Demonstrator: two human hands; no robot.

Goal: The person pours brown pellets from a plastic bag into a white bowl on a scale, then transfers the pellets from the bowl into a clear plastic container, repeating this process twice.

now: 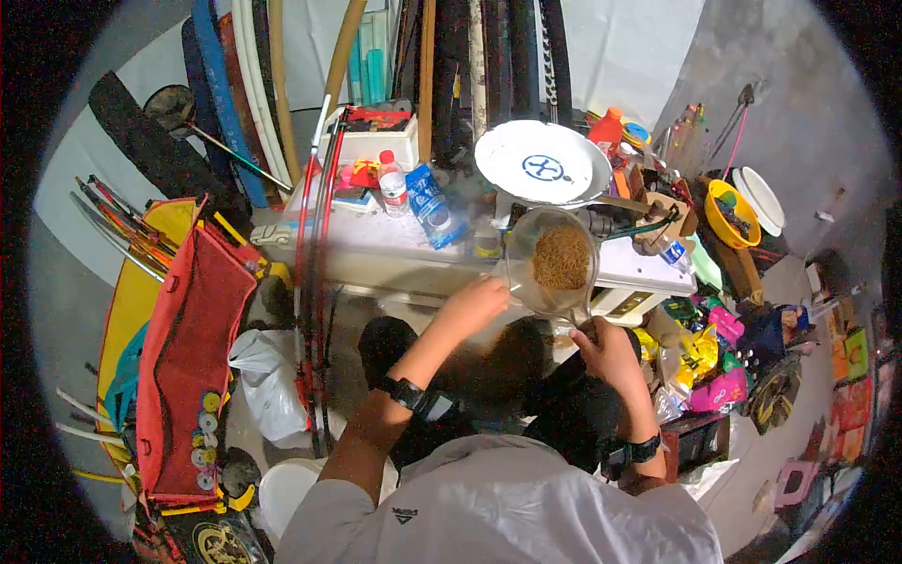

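A clear plastic jug [522, 282] with brown granules [561, 259] in it is held over my lap, at the front edge of the white bench. My right hand [611, 355] is closed around the jug's handle. At the jug's left side, the fingers of my left hand [477, 305] are closed on its rim. Just behind the jug is a white round pan [512, 155] with a blue mark, apparently on a stand. To its left on the bench [366, 235] lie a blue printed packet [434, 209] and a red-capped bottle [393, 184].
Red and black rods [315, 244] lean against the bench on the left. Beyond them are a red open bag [183, 348] and a white plastic bag [268, 381]. Colourful packets [709, 362] pile up at right, below a yellow basin [728, 221].
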